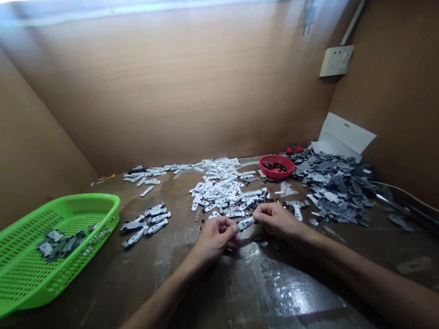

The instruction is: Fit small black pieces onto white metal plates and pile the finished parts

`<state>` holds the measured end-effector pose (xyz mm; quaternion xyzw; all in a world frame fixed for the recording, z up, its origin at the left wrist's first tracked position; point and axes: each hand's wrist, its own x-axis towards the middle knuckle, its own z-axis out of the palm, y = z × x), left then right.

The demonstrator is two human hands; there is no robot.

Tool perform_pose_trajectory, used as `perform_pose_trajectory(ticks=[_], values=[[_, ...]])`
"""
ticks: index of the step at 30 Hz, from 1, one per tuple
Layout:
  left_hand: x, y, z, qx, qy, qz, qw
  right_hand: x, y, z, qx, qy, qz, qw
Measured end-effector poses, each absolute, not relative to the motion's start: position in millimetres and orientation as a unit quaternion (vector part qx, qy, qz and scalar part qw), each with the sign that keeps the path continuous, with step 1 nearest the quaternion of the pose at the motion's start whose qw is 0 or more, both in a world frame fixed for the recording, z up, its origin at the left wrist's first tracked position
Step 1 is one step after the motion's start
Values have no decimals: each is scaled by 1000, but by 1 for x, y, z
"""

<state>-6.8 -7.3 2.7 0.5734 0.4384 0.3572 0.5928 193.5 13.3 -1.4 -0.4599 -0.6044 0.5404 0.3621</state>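
A small white, elongated plastic piece (246,223) with dark markings, shaped a bit like a flat racing car, spans the gap between my hands, just above the table. My left hand (216,237) is closed, thumb and fingertips pinched at the piece's left end. At its right end my right hand (276,220) is also pinched; whether it holds a smaller part there is too small to tell. Beyond the hands spreads a pile of similar white pieces (218,186). Small black parts (262,196) are scattered close to my right hand.
On the left stands a green basket (113,204) with some grey pieces. A group of white-and-dark pieces (155,217) lies beside it. A red bowl (263,168) holds small black parts. A large grey heap (337,186) and a white card (342,136) are at right.
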Motion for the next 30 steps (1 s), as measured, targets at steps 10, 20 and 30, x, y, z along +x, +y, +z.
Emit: perform_pose_trajectory(ticks=[10,20,30], values=[[-3,-7,-4,582,485,393,522,184,9,0,-446,-681,422,400],[-4,-23,24,735,416,330,421,183,-3,10,-414,-756,346,372],[-49,18,51,416,466,608,490,226,45,3,-493,-767,127,390]])
